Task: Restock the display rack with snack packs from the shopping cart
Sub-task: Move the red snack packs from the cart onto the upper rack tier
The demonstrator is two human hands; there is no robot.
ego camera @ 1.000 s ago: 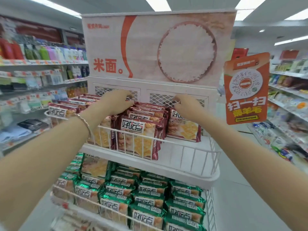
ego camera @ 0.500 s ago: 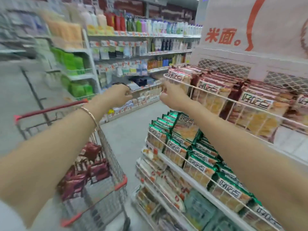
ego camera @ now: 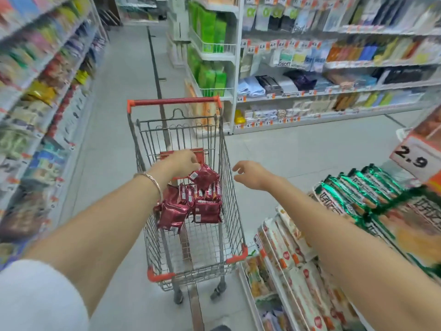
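Observation:
A wire shopping cart (ego camera: 229,177) with red trim stands in the aisle ahead of me, holding several dark red snack packs (ego camera: 206,210) piled at its far end. My left hand (ego camera: 180,163) reaches into the cart and pinches the top red snack pack (ego camera: 205,176) by its corner. My right hand (ego camera: 250,174) hovers just outside the cart's right rim, fingers spread and empty. The display rack (ego camera: 281,256) is at my right, its tiers filled with green packs (ego camera: 353,187) and white packs below.
Store shelving lines the aisle on the left (ego camera: 35,103) and stands behind the cart (ego camera: 310,68). A price sign reading 2.9 (ego camera: 414,158) hangs off the rack at upper right. Grey floor (ego camera: 114,163) runs between the cart and the left shelves.
My view swung left from the rack's top tier to the cart. Both hands left the shelf; the left went down into the cart onto a red pack, and the right came beside the cart.

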